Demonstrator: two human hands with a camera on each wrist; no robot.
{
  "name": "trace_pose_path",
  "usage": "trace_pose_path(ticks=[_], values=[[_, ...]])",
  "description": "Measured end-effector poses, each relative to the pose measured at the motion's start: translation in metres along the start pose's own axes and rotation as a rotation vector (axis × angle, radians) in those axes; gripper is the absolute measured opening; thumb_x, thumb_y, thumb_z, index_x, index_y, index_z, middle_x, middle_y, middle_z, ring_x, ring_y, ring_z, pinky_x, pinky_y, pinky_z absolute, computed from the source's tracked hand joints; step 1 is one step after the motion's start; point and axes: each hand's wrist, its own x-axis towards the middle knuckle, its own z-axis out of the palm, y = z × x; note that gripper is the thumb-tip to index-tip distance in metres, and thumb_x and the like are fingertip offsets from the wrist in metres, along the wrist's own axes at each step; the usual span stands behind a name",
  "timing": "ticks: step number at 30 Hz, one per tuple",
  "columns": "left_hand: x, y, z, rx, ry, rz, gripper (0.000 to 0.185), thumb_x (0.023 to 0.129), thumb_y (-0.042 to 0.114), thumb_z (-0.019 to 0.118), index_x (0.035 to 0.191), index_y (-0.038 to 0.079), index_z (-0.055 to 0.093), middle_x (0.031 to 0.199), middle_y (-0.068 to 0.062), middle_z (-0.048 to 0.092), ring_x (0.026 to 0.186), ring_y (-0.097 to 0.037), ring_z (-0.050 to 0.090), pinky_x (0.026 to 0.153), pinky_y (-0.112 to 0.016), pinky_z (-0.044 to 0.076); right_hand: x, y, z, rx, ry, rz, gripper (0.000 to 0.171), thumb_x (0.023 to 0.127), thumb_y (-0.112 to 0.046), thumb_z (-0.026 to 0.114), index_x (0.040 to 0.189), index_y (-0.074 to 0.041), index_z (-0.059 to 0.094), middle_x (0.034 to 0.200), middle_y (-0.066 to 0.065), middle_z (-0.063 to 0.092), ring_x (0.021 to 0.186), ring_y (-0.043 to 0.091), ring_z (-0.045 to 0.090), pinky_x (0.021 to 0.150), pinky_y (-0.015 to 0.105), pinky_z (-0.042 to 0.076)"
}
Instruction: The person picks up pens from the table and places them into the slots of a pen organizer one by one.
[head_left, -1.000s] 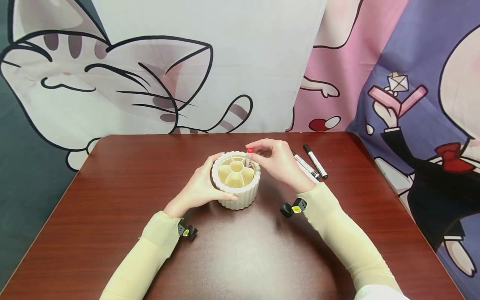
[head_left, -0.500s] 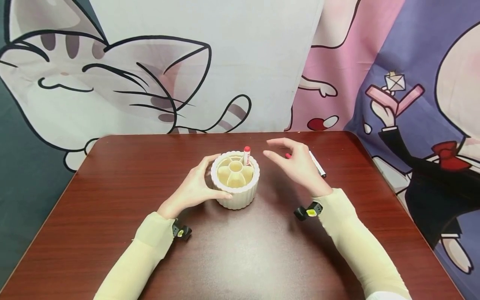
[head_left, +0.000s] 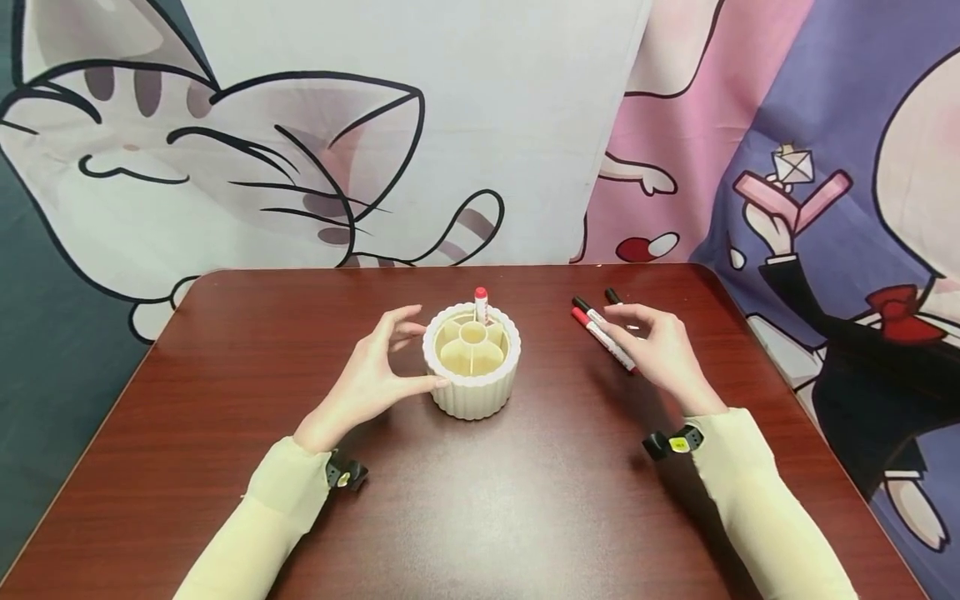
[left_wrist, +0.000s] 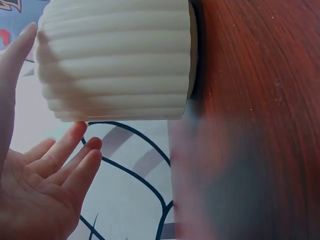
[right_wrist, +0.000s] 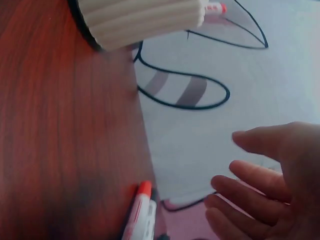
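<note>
A cream ribbed round holder (head_left: pixel 472 385) with petal-shaped compartments stands mid-table. A red-capped marker (head_left: pixel 481 305) stands upright in a rear compartment. My left hand (head_left: pixel 408 354) is at the holder's left side, thumb against the ribbed wall and the other fingers spread off it; the left wrist view shows the wall (left_wrist: pixel 117 60) and that hand (left_wrist: pixel 45 185) with straight fingers. My right hand (head_left: pixel 637 329) hovers with relaxed fingers over loose markers: a red one (head_left: pixel 602 339) and a black one (head_left: pixel 581 303). In the right wrist view the red marker (right_wrist: pixel 140 212) lies on the wood, apart from the hand (right_wrist: pixel 270 180).
A second black marker (head_left: pixel 613 295) pokes out beyond my right fingers. The dark red wooden table (head_left: pixel 480 500) has rounded far corners. Cartoon-print fabric (head_left: pixel 300 150) hangs close behind its far edge.
My right hand let go of the red-capped marker in the holder and moved right over the loose markers. My left hand loosened its grip; the holder turned, bringing the marker to the back.
</note>
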Motion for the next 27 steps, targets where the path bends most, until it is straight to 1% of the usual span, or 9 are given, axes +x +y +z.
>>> trace_pose_path(ticks=[2,4,7,12,14,17,21,24,27], values=[[0.002,-0.001,0.002,-0.003,0.005,0.024,0.1,0.067,0.027,0.099,0.15,0.017,0.043,0.128,-0.005,0.063,0.122,-0.021,0.059,0.105,-0.037,0.046,-0.004,0.007,-0.004,-0.015,-0.011,0.032,0.038,0.095,-0.037,0.074,0.125,-0.014,0.073,0.123,0.009,0.07,0.102,0.027,0.07,0.079,0.019,0.051],[0.004,-0.002,0.005,-0.002,-0.006,0.045,0.104,0.067,0.027,0.099,0.153,0.016,0.041,0.134,-0.005,0.06,0.126,-0.021,0.056,0.106,-0.036,0.045,-0.007,0.013,-0.007,-0.04,-0.016,0.055,0.039,0.095,-0.036,0.075,0.124,-0.011,0.073,0.122,0.01,0.07,0.1,0.028,0.069,0.076,0.02,0.05],[0.006,-0.002,0.01,0.027,-0.027,0.061,0.11,0.067,0.032,0.098,0.157,0.014,0.037,0.147,-0.004,0.051,0.132,-0.022,0.051,0.108,-0.038,0.043,-0.01,0.019,-0.011,-0.088,-0.016,0.068,0.038,0.093,-0.036,0.076,0.121,-0.01,0.074,0.115,0.012,0.072,0.095,0.027,0.069,0.073,0.024,0.05],[0.011,0.003,0.018,0.103,-0.073,0.031,0.118,0.066,0.049,0.095,0.16,0.016,0.032,0.157,0.001,0.04,0.137,-0.018,0.045,0.11,-0.042,0.039,-0.016,0.028,-0.013,-0.146,-0.016,0.075,0.034,0.088,-0.029,0.082,0.114,-0.008,0.077,0.102,0.01,0.075,0.09,0.024,0.066,0.072,0.031,0.049],[0.013,0.004,0.022,0.112,-0.085,0.022,0.12,0.065,0.053,0.095,0.16,0.016,0.031,0.158,0.002,0.039,0.139,-0.016,0.042,0.112,-0.043,0.037,-0.018,0.032,-0.013,-0.16,-0.022,0.085,0.034,0.086,-0.027,0.085,0.112,-0.007,0.077,0.097,0.007,0.076,0.089,0.023,0.066,0.072,0.033,0.048],[0.014,0.005,0.026,0.107,-0.098,0.02,0.121,0.063,0.056,0.094,0.16,0.016,0.032,0.158,0.002,0.04,0.14,-0.013,0.04,0.113,-0.043,0.035,-0.02,0.038,-0.012,-0.184,-0.028,0.088,0.033,0.083,-0.026,0.087,0.109,-0.007,0.078,0.092,0.006,0.076,0.086,0.024,0.066,0.071,0.036,0.047],[0.015,0.004,0.029,0.083,-0.103,0.023,0.119,0.063,0.054,0.095,0.159,0.015,0.035,0.154,-0.001,0.044,0.137,-0.013,0.044,0.111,-0.042,0.037,-0.021,0.045,-0.011,-0.211,-0.027,0.081,0.033,0.082,-0.027,0.088,0.106,-0.006,0.079,0.092,0.009,0.076,0.085,0.026,0.065,0.071,0.039,0.048],[0.015,0.004,0.029,0.074,-0.096,0.017,0.119,0.062,0.054,0.095,0.158,0.016,0.037,0.153,0.0,0.047,0.136,-0.013,0.046,0.11,-0.041,0.038,-0.021,0.048,-0.01,-0.215,-0.025,0.08,0.033,0.081,-0.025,0.089,0.105,-0.005,0.079,0.092,0.009,0.076,0.083,0.026,0.067,0.071,0.038,0.048],[0.016,0.004,0.029,0.071,-0.092,0.008,0.119,0.061,0.055,0.096,0.157,0.016,0.039,0.152,0.001,0.048,0.135,-0.012,0.046,0.11,-0.04,0.038,-0.02,0.05,-0.006,-0.214,-0.027,0.064,0.032,0.079,-0.021,0.09,0.104,-0.004,0.079,0.088,0.007,0.076,0.08,0.024,0.069,0.068,0.036,0.048]])
